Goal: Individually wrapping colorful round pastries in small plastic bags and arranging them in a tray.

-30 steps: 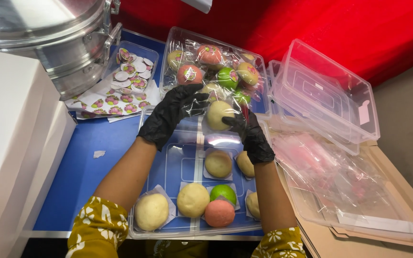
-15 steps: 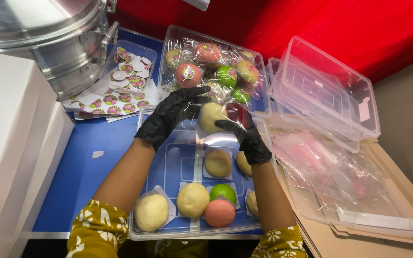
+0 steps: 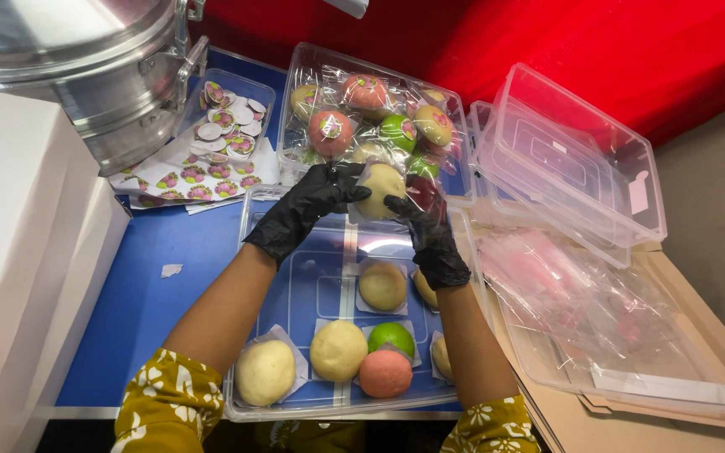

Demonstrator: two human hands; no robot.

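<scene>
Both my hands wear black gloves. My left hand and my right hand together hold a pale yellow round bun in a clear plastic wrapper, above the far end of a clear tray. That tray holds several unwrapped buns on paper squares: pale ones, a green one and a pink one. Behind my hands, a second clear tray is filled with wrapped pink, green and yellow buns.
A large steel steamer pot stands at the back left, beside a white box. Round stickers fill a small clear tub and lie on sheets. Stacked empty clear containers and loose plastic wrappers sit on the right, over cardboard.
My hands have lifted the wrapped pale bun a little and shifted it toward the far tray; the fingers have worked around its wrapper. Everything else is where it was.
</scene>
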